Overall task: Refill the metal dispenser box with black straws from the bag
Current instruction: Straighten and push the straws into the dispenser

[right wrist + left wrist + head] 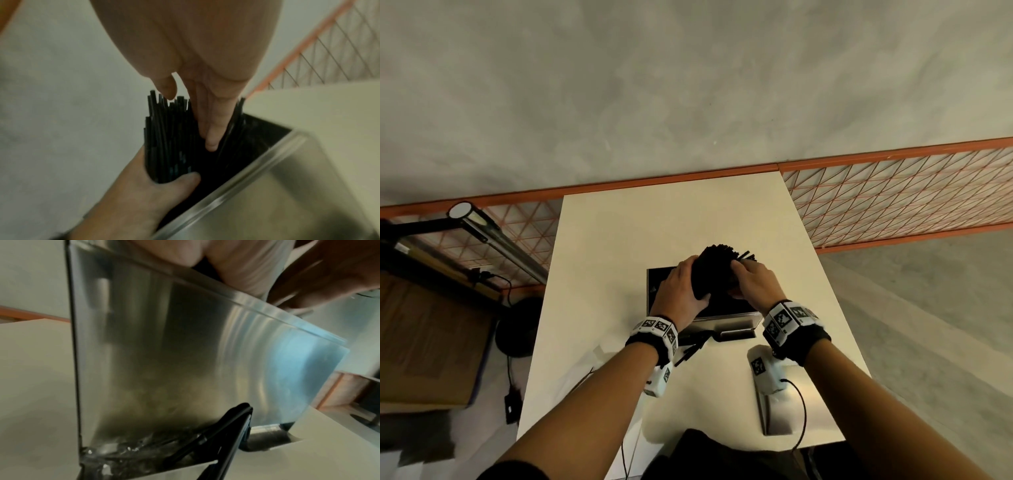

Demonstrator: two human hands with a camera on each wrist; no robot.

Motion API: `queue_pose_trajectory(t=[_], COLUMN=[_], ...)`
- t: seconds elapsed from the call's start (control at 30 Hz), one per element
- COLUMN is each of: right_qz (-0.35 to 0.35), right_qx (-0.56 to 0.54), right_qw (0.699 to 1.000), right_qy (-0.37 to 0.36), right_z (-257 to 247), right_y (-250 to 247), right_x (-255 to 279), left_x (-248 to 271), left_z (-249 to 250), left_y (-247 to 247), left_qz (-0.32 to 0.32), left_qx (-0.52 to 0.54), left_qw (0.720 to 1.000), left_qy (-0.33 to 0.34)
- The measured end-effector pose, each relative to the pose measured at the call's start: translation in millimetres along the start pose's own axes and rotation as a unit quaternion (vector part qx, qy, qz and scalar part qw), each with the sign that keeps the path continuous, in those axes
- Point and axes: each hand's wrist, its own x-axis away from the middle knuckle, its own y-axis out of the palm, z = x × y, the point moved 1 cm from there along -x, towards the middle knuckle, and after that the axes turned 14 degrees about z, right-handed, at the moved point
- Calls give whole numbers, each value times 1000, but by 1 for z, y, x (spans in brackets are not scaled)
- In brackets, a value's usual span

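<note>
Head view: left hand [681, 291] and right hand [754, 281] clasp the black straws [717, 269] over the metal dispenser box [722, 321].

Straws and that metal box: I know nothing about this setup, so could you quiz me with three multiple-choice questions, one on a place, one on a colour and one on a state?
1. Where is the bundle of straws?
A) standing in the open top of the metal box
B) flat on the floor
C) on a shelf

2. What colour is the fence rail?
A) blue
B) orange
C) green

3. What is the left hand doing?
A) hanging idle
B) pressing a lid
C) gripping the bundle

Answers: 1 A, the right wrist view shows them upright inside the rim. 2 B, it is orange in the head view. 3 C, its thumb and fingers wrap the straws.
</note>
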Motion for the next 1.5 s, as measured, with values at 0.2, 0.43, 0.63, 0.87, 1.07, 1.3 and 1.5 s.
queue_pose_trajectory(t=[0.2,0.43,0.63,0.87,1.07,1.3,1.5], right_qz=[-64,-225,-194,-115,-135,-194,-76], right_qx=[288,482,535,408,239,40,-117], right_qw=[916,766,688,769,890,957,930], right_qy=[-272,-360,-450,-477,-363,213,339], right_z=[3,23,34,33,60,118,121], right_y=[-20,10,23,25,37,75,100], right_x=[-1,8,8,32,49,59,64], left_x=[-2,-5,-4,-6,-5,7,5], left_z=[-5,-16,-19,-21,-22,-30,-26], left_y=[4,12,14,16,7,-8,-5], left_qz=[7,-20,-17,-34,-97,-71,-126], left_qx=[29,34,31,54,34,-59,-211], left_qw=[1000,999,999,997,992,982,956], left_qy=[5,35,39,38,68,164,160])
